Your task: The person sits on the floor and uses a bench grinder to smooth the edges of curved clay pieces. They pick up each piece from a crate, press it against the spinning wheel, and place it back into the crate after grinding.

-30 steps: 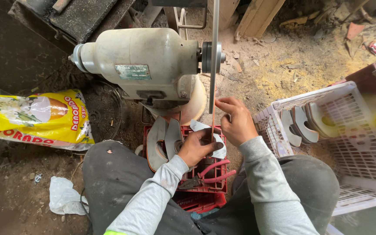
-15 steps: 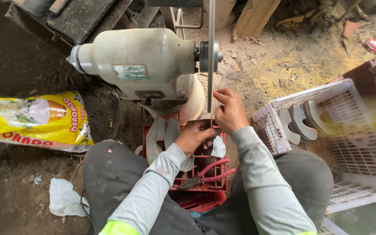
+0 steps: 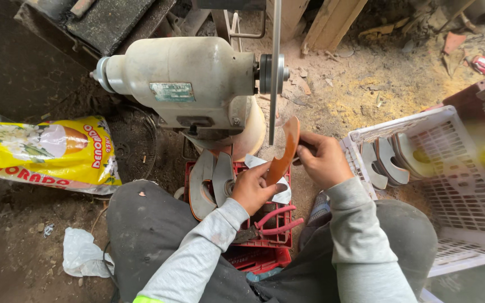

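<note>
Both my hands hold one curved orange-brown sole-shaped piece (image 3: 285, 150) on edge. My left hand (image 3: 254, 188) grips its lower end and my right hand (image 3: 321, 160) grips its upper right side. The piece's top sits just right of the thin disc (image 3: 275, 73) mounted on the shaft of a cream bench motor (image 3: 181, 81). Whether it touches the disc I cannot tell. Below my hands a red crate (image 3: 265, 238) holds similar grey curved pieces (image 3: 211, 182) and red-handled pliers (image 3: 279, 221).
A white plastic basket (image 3: 467, 185) at the right holds a few curved pieces (image 3: 391, 163). A yellow printed sack (image 3: 46, 151) lies at the left, with a crumpled white bag (image 3: 82, 252) near my left knee. Sawdust covers the ground; wooden planks (image 3: 332, 19) stand behind.
My hands have lifted the curved piece up from the red crate and turned it on edge beside the disc. The camera has tilted slightly.
</note>
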